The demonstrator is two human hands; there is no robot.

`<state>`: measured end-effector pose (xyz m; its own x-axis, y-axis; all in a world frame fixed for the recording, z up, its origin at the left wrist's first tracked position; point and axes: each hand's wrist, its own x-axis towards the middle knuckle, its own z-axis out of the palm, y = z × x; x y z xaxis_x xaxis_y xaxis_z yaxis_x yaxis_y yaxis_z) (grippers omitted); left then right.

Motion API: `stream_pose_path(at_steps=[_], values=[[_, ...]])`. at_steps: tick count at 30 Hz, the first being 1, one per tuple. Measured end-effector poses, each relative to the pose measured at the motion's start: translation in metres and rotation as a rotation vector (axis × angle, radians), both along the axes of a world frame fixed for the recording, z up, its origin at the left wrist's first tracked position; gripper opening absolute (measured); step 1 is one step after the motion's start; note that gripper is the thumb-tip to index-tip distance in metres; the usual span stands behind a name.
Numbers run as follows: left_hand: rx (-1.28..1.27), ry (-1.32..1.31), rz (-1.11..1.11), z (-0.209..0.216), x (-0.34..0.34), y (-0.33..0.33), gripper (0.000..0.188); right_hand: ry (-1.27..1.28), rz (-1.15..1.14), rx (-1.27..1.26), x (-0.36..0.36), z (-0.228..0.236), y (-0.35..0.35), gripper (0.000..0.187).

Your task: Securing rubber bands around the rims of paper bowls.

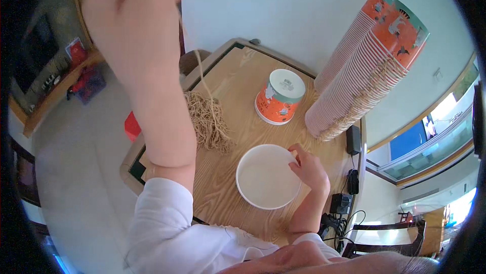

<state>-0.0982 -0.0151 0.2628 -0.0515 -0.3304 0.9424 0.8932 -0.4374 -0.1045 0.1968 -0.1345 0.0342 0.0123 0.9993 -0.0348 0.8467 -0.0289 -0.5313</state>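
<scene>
My left hand [132,21] is raised high at the upper left, close to the camera and partly cut off by the top edge. Its fingers are curled, and a tan twine strand [203,74] runs down from it to a tangled heap of twine [206,124] on the table. At the near middle of the table stands a round paper tub [267,178], its mouth up and its white inside showing. My right hand [310,168] pinches the tub's right rim between thumb and fingers.
An upside-down orange and green paper tub [280,98] sits farther back. Tall nested stacks of tubs [362,69] lean by the wall at right, twine along one side. Black adapters and cables [341,204] line the right edge. A dark chair [390,238] stands beyond.
</scene>
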Motion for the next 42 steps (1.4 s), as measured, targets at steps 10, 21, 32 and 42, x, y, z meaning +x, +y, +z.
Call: stream_pose_path(at_steps=[10,21,32,42], values=[[-1.507,0.016,-1.347,-0.205,0.086,-0.075,0.009,0.482,0.005,0.438,-0.015,0.016,-0.014,0.043],[-1.497,0.113,-1.423,-0.22,0.113,-0.073,0.014,0.506,0.036,0.406,-0.004,0.015,-0.007,0.023],[-1.48,0.092,-1.249,-0.229,0.123,-0.073,0.012,0.413,0.068,0.366,0.003,0.02,-0.014,0.009],[-1.495,0.747,-0.913,-0.232,0.133,-0.062,0.011,0.12,-0.056,0.193,0.045,0.002,-0.011,0.014]])
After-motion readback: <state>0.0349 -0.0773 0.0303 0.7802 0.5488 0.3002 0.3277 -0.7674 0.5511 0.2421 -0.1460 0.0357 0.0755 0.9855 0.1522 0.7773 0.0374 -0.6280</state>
